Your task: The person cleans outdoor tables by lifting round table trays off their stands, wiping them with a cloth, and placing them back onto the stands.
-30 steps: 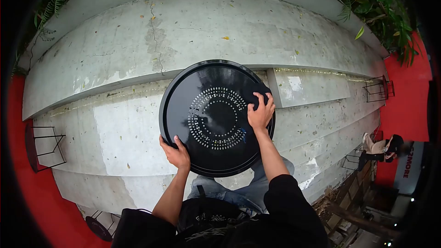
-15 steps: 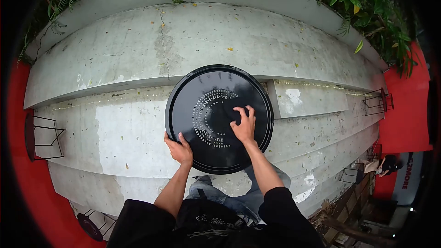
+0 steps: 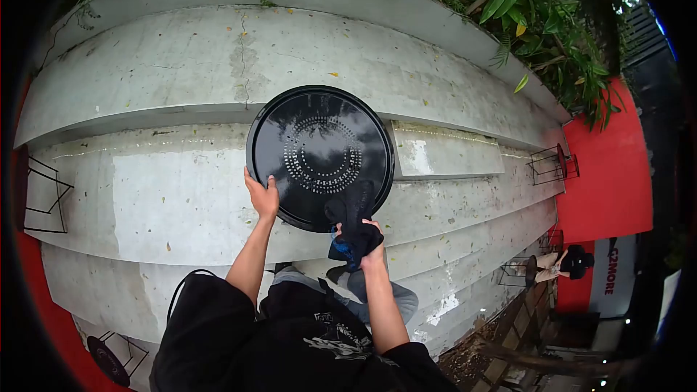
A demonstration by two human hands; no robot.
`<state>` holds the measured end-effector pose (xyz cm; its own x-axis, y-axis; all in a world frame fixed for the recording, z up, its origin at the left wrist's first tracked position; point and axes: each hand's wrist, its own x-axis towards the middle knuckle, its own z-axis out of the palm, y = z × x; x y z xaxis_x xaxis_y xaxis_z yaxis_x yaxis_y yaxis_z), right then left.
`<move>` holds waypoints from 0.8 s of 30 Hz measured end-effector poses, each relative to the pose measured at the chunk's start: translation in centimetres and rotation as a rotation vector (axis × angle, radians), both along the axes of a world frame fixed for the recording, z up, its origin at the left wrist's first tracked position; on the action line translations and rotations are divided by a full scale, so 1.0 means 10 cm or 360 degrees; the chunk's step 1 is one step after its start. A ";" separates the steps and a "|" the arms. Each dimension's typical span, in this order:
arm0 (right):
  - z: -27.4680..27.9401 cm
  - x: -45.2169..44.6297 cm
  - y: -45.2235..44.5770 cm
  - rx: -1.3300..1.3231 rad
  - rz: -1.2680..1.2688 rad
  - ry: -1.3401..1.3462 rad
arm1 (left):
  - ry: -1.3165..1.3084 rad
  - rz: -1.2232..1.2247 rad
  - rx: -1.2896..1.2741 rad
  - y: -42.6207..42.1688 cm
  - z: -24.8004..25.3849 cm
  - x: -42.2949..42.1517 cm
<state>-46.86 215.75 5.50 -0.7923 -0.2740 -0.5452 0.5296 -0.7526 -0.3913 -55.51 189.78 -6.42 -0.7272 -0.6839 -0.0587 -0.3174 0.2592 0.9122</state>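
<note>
**Dark cloth (image 3: 357, 225) in your right hand (image 3: 372, 245), over the near right rim of the round black top (image 3: 321, 156)**

Head view, the only 1 here: the round black top is in front of you, a little left of centre, above the pale concrete steps (image 3: 181, 196). It has a raised rim and rings of small pale marks round its middle. What holds it up from beneath is hidden.

Your left hand (image 3: 262, 194) is at the near left edge, thumb over the rim and fingers round the outer side, so it grips the edge. Your right hand is closed on the bunched cloth, just outside the near right rim. A blue patch (image 3: 344, 247) shows on the cloth's left side.

The relation to watch is cloth to top. The cloth's long axis runs near to far: its near end is in your right fingers, and its far end overlaps the top's face. You cannot tell from here how firmly it presses. The ringed middle lies far and left of those right fingers. Your right hand is nearer the cloth; your left is across the near edge from it.

Well apart on the right, a person (image 3: 557, 265) is beside a red wall (image 3: 602, 167).
</note>
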 end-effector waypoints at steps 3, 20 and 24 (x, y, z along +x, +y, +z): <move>0.12 0.45 0.05 -0.0461 0.0043 0.0071 | -0.0206 -0.0254 -0.0140 -0.04 -0.02 0.29; -0.14 3.13 -0.52 -0.1532 0.0368 -0.0342 | -0.0169 -0.1632 -0.0521 0.63 1.56 4.29; -0.61 3.28 -0.68 -0.0433 0.0529 -0.0073 | -0.0299 -0.1628 -0.0545 0.56 1.55 4.64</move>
<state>-14.10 209.00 -0.59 -0.6135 -0.6487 -0.4504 0.7727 -0.6108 -0.1728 -9.10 195.37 9.09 -0.9598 0.2372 -0.1499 0.0660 0.7101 0.7010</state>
